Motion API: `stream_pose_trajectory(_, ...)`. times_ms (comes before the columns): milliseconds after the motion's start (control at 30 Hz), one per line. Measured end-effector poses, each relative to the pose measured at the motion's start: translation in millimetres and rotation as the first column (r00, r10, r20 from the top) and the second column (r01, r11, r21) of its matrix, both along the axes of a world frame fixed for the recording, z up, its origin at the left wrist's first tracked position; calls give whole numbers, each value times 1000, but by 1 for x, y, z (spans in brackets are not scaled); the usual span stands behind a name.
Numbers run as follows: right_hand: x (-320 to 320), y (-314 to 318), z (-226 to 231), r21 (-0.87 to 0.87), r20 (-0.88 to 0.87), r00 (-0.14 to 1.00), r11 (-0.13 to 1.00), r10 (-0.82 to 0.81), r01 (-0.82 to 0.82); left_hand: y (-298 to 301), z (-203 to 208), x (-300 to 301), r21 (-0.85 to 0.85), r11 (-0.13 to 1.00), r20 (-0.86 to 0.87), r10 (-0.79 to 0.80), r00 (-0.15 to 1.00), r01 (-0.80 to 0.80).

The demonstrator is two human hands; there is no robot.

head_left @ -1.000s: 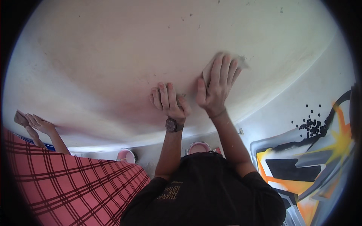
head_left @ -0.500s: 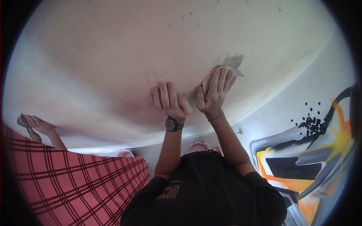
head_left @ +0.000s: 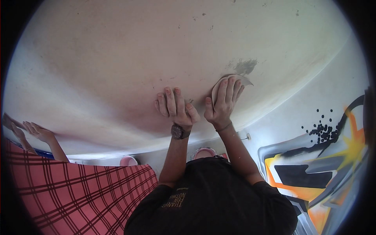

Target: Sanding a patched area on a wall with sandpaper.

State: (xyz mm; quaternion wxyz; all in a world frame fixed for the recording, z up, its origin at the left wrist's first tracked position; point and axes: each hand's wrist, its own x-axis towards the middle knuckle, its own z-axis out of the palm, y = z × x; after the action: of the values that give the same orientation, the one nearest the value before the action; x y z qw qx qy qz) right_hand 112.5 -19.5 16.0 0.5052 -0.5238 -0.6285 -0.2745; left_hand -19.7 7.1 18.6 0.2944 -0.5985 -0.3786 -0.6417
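A pale, dust-coated wall [head_left: 129,51] rises in front of me. My left hand [head_left: 178,108] rests against it with bent, spread fingers and holds nothing; a dark watch [head_left: 179,132] circles that wrist. To its right, my right hand [head_left: 224,100] presses a curled sheet of sandpaper [head_left: 245,80] flat to the wall, fingers extended over it and thumb to the left side. The sheet's upper right corner lifts off the surface. Just above it is a rough grey patch [head_left: 246,66]. Pale dust covers both hands.
At the far left, another person's hands [head_left: 39,132] touch the wall, above a red plaid garment [head_left: 78,188]. Pink-rimmed buckets [head_left: 128,160] stand below, one partly behind my shirt. A painted wall [head_left: 303,176] meets the pale one at right.
My right hand and the sandpaper have slid a little down the wall, away from the grey patch. My left hand stays nearly in place. One of the other person's hands has moved left.
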Motion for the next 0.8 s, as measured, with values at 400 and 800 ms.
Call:
stream_pose_trajectory(400,2,9,64,25,18,999,999,-33,33,-1,-4,-5,-44,998,-13,34,999,-34)
stream_pose_trajectory(800,-14,10,41,43,-6,1000,999,-7,7,-2,-2,-12,-43,998,-7,38,999,-39)
